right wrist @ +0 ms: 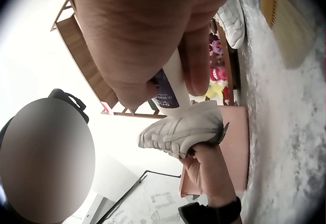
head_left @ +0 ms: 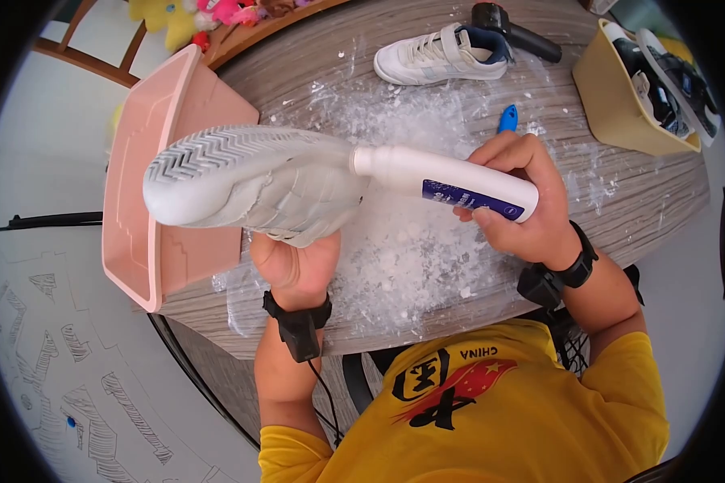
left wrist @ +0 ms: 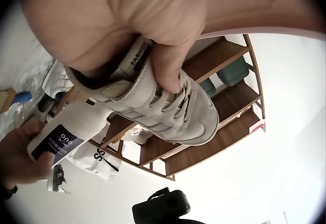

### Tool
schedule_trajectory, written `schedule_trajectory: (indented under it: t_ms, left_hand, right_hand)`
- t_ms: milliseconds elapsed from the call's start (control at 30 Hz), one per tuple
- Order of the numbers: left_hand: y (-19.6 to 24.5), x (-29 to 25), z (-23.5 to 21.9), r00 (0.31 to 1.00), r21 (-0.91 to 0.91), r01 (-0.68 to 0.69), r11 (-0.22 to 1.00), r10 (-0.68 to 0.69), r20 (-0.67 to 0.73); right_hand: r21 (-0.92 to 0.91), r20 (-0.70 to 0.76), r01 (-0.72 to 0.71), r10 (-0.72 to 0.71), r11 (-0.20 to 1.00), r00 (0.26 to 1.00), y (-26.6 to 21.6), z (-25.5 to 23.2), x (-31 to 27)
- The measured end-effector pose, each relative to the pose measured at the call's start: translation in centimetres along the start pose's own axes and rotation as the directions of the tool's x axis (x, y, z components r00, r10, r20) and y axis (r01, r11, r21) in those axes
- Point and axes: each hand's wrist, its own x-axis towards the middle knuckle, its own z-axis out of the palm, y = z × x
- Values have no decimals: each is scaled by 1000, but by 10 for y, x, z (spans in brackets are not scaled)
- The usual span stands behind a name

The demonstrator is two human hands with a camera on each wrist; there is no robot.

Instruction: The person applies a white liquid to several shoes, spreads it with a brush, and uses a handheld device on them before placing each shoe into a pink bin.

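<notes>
In the head view, a white sneaker [head_left: 250, 181] is held up sole side uppermost, its zigzag tread facing the camera. My left hand [head_left: 298, 266] grips it through the opening; in the left wrist view the thumb [left wrist: 168, 74] lies on the laces and the other fingers are hidden inside. My right hand [head_left: 536, 197] is wrapped around a white bottle [head_left: 411, 171] with a dark purple label. The bottle's narrow end points left, right at the edge of the sole near the heel.
A second white sneaker [head_left: 435, 60] lies at the back, beside a black tool [head_left: 532, 40]. White residue [head_left: 411, 266] covers much of the table. A pink bin [head_left: 169, 278] stands left, a yellow bin [head_left: 620, 121] with shoes right. A brush [right wrist: 290, 25] lies beyond my right hand.
</notes>
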Motion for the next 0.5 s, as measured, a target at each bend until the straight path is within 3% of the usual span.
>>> schedule_trajectory:
  t_ms: [433, 500]
  left_hand:
    - [8, -5, -5, 996, -31, -61, 998, 63, 67]
    - [4, -4, -1, 991, 25, -74, 997, 71, 113]
  right_hand:
    - [-85, -28, -140, 138, 987, 990, -4, -7, 1]
    - [-31, -36, -244, 243, 969, 969, -8, -7, 3]
